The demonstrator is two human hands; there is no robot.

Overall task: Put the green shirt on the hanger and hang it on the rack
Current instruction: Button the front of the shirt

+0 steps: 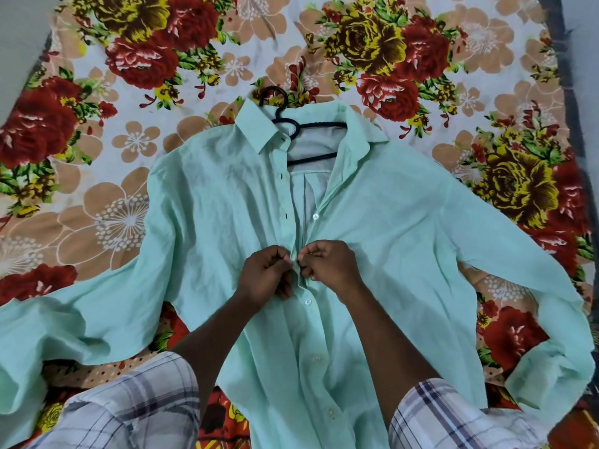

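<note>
- The floral bedsheet covers nearly the whole view. Its busy, slightly rumpled cloth could drag on anything slid across it. No rack is in view.
- The green shirt lies front-up in the middle of the sheet, collar away from the person and sleeves spread to both sides. It looks thin, light and limp, and creases easily. It should not be lifted by the cloth, which would likely sag and slip off one shoulder.
- The person's plaid sleeves hang over the shirt's lower hem and hide part of it.
- The black hanger already sits inside the shoulders, with its hook poking out past the collar. The hook looks rigid and is probably the best place to grip when carrying the shirt.
- The left hand and right hand meet at mid-chest. The fingers of each are curled tight and pinch the two front edges together, seemingly at a button.
- The buttons are small and white. One above the hands is undone and one below looks fastened. The open front above could let the shirt slide off the hanger.
</note>
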